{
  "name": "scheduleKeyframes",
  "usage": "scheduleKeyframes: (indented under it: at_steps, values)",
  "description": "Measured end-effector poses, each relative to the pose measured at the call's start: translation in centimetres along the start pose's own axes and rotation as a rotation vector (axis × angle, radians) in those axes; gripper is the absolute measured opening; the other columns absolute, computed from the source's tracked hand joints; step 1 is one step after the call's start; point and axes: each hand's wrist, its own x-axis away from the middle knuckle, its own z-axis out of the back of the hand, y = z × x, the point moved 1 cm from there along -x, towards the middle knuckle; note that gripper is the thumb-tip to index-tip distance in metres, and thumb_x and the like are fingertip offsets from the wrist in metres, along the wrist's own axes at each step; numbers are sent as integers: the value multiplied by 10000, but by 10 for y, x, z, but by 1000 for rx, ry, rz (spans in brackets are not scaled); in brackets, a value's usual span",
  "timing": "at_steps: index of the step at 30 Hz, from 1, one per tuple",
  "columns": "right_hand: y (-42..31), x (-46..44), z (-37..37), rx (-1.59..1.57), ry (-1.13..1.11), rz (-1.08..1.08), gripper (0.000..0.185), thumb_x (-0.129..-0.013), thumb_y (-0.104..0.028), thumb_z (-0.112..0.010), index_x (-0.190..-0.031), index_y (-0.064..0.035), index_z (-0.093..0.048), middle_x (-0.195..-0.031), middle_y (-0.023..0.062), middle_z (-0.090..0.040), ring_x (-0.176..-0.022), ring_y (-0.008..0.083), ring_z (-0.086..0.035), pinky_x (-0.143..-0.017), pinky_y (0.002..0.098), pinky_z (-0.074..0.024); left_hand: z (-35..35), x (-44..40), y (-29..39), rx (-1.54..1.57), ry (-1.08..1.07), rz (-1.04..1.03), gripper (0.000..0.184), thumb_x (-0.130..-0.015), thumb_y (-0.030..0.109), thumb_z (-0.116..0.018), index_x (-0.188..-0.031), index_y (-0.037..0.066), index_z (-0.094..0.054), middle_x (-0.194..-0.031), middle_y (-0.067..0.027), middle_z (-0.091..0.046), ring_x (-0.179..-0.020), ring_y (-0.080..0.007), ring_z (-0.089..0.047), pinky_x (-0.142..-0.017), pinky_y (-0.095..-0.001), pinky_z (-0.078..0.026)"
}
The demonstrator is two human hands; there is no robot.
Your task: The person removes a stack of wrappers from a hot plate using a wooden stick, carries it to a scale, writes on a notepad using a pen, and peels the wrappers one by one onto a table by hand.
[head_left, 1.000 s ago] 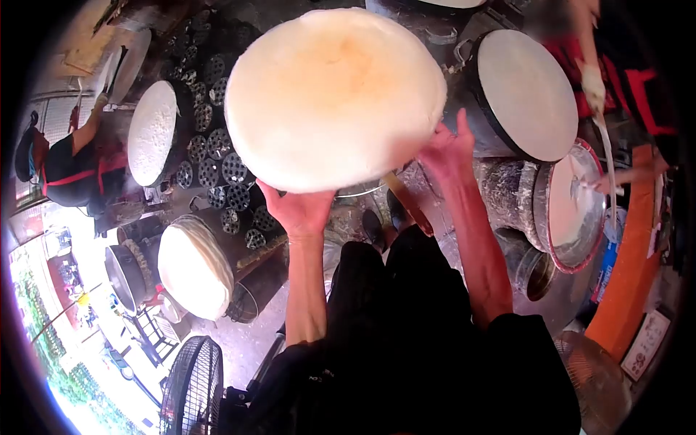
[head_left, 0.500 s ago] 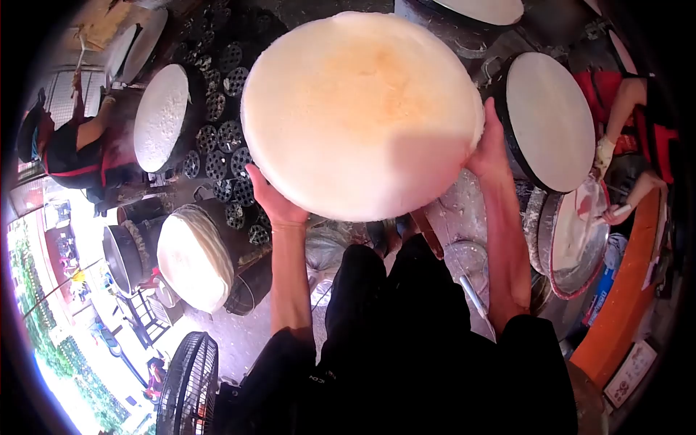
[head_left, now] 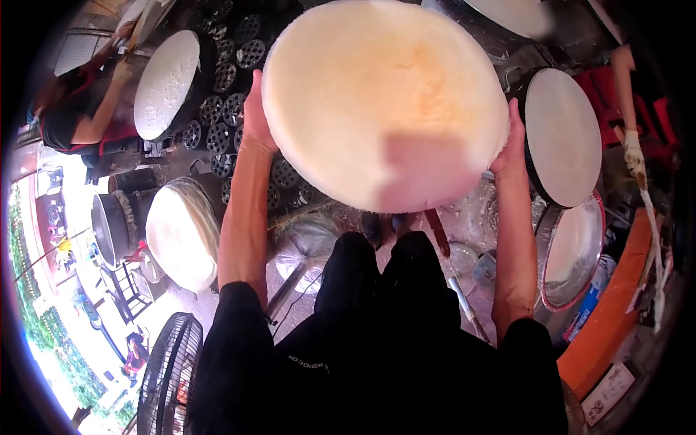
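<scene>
A large, round, pale flatbread [head_left: 362, 94] with a browned patch is held up in front of me, and a shadow falls on its lower part. My left hand [head_left: 257, 119] grips its left edge, the fingers mostly hidden behind or beneath it. On the opposite edge, my right hand [head_left: 512, 145] holds it with the thumb up along the rim. Close to my right hand is a round griddle [head_left: 564, 138] with a smooth pale surface. Below my left forearm sits a stack of thin round sheets [head_left: 181, 235].
Black honeycomb briquettes [head_left: 217, 136] stand at the left near a griddle with bubbly batter [head_left: 167, 85]. A red-rimmed basin [head_left: 576, 254] is at the right. A fan [head_left: 170, 377] stands lower left. One co-worker [head_left: 80, 123] is at left; another's gloved hand [head_left: 634, 152] shows at right.
The flatbread has shifted up and to the right in view, with both hands still on it. The right co-worker's gloved hand now shows with a long, pale-coated stick hanging below it.
</scene>
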Motion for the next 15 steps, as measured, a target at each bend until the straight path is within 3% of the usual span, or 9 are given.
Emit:
scheduleKeyframes:
  at_steps: [1, 2, 4, 7, 9, 10, 12, 13, 15]
  values:
    - [-1, 3, -5, 30, 51, 30, 635, -966, -538, -352, -1339, -36, -458, -1331, 169, -512, -1182, 328, -524, -987, 452, -439, 3, 0, 3, 262, -331, 88, 636, -994, 513, -272, -1326, 4, -459, -1278, -148, -557, -1142, -290, -552, -983, -395, -443]
    - [0, 9, -10, 37, 50, 22, 635, -966, -538, -352, -1339, -36, -458, -1331, 169, -512, -1182, 328, -524, -987, 452, -439, 9, 1, 1, 269, -324, 83, 636, -994, 513, -272, -1326, 4, -459, -1278, -148, -557, -1142, -290, -552, -983, -395, -443]
    - [-3, 15, -24, 58, 0, 116, 634, -974, -533, -333, -1335, -27, -458, -1324, 171, -518, -1177, 332, -526, -988, 449, -440, 9, 0, 0, 420, -507, 106, 654, -980, 536, -304, -1330, 6, -457, -1292, -158, -548, -1153, -296, -549, -991, -403, -438]
    - [-10, 31, -22, 13, -483, 177, 625, -984, -521, -318, -1331, -22, -461, -1324, 158, -522, -1168, 297, -534, -997, 405, -435, 6, 22, 1, 442, -539, 120, 705, -951, 581, -341, -1337, 1, -451, -1312, -167, -533, -1172, -304, -539, -998, -418, -431]
    - [-22, 47, -33, 32, -505, 180, 623, -985, -520, -318, -1329, -23, -465, -1326, 153, -521, -1166, 288, -535, -1002, 396, -431, 3, 44, 2, 539, -628, 122, 771, -924, 623, -357, -1359, -10, -423, -1352, -180, -494, -1218, -323, -499, -1029, -433, -397]
    - [-28, 51, -32, 74, -414, 193, 615, -984, -517, -327, -1327, -26, -470, -1323, 147, -525, -1165, 281, -535, -1007, 392, -424, 2, 58, 2, 542, -624, 113, 771, -924, 623, -357, -1359, -10, -423, -1352, -180, -494, -1218, -323, -499, -1029, -433, -397]
    - [-32, 64, -46, 126, -337, 193, 608, -984, -513, -336, -1324, -29, -476, -1320, 140, -528, -1164, 275, -534, -1012, 388, -418, -6, 94, 3, 571, -677, -28, 797, -915, 637, -361, -1378, -11, -397, -1395, -188, -445, -1264, -336, -450, -1052, -441, -364]
    - [-32, 74, -56, 140, -338, 178, 613, -979, -520, -342, -1323, -30, -478, -1321, 138, -529, -1164, 274, -532, -1011, 387, -418, -15, 118, 3, 453, -523, -149, 622, -968, 519, -368, -1319, 16, -471, -1288, -153, -547, -1134, -285, -554, -959, -404, -452]
    - [-26, 96, -75, 180, -328, 148, 624, -970, -532, -354, -1320, -32, -483, -1321, 134, -529, -1164, 273, -529, -1008, 386, -417, -3, 146, -8, 616, -566, -170, 702, -944, 578, -360, -1346, 8, -439, -1337, -159, -503, -1185, -307, -511, -1002, -419, -410]
